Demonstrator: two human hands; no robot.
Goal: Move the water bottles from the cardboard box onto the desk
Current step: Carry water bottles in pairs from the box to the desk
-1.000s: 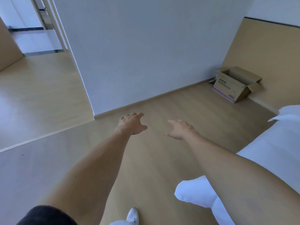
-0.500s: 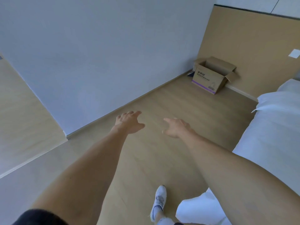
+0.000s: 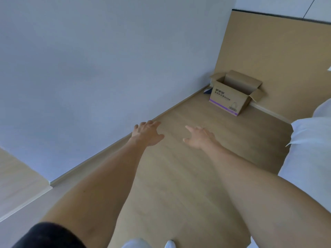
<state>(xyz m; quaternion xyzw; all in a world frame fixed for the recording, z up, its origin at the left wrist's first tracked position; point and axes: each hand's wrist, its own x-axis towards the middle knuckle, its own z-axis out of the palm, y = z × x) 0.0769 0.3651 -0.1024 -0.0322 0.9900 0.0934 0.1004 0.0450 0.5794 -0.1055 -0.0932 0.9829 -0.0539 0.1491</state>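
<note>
The box (image 3: 232, 93) is seen on the floor (image 3: 179, 176) in the far corner, against the tan panel (image 3: 268, 51) and near the grey wall (image 3: 107, 59), with its flaps folded open. Compared with the views from a second and half a second ago, it is now larger and closer to the middle of the picture, and the doorway seen at the left earlier is no longer in view; from this it is judged that the person has been turned toward the box and an approach is under way. Both arms are held out ahead, as they were in the earlier views. The left hand (image 3: 147, 134) is held with fingers spread and relaxed, nothing gripped; the right hand (image 3: 198, 137) is likewise empty, fingers loosely apart with the forefinger extended. Both hands are well apart from the box. No bottles can be made out: the inside of the box is hidden by its near wall at this angle. The desk is not in view. White bedding (image 3: 311, 149) is seen at the right edge. The task is judged to be at its very start, with the box yet to be reached and nothing lifted.
</note>
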